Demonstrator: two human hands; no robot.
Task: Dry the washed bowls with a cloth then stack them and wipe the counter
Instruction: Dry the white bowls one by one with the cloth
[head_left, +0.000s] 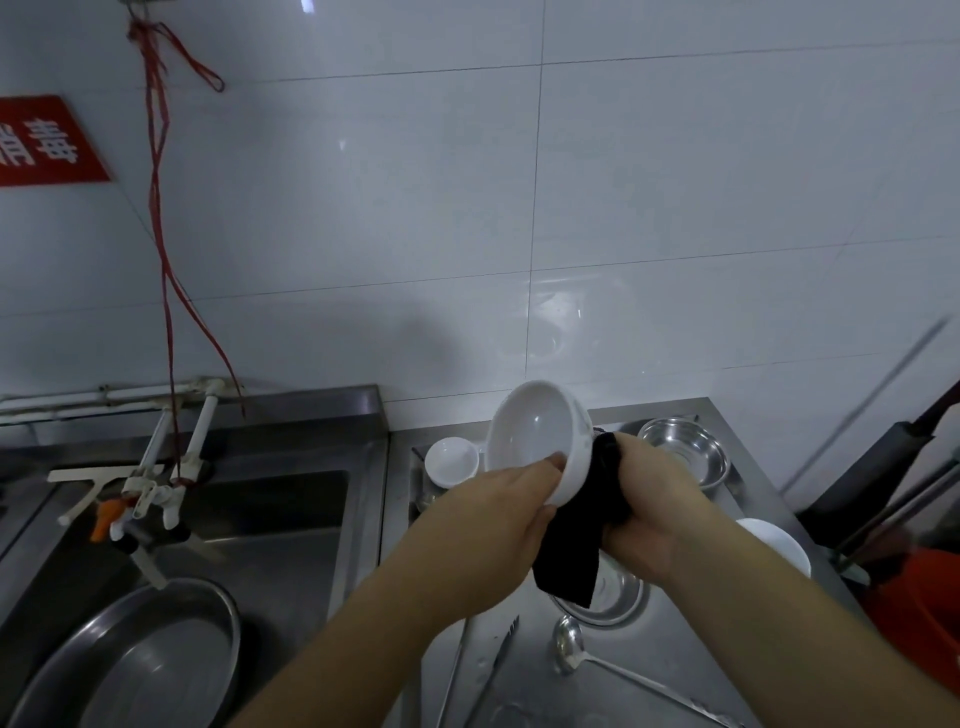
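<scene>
While the left hand (498, 512) is pinching the rim of a white bowl (537, 441) and tilting it above the steel counter (613, 691), the right hand (652, 506) is clamping a black cloth (582, 535) against its outside. Looks early-ish: a small white bowl (451, 461), steel bowls (685, 452) and another white one (776, 545) are sitting around unstacked, and the counter's looking wet.

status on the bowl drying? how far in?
Done: nothing visibly stacked yet. In hand: left hand holds a white bowl by its rim while right hand presses a black cloth on its outside. Left: small white bowl, steel bowl, stacking, then wiping the wet-looking counter.
</scene>
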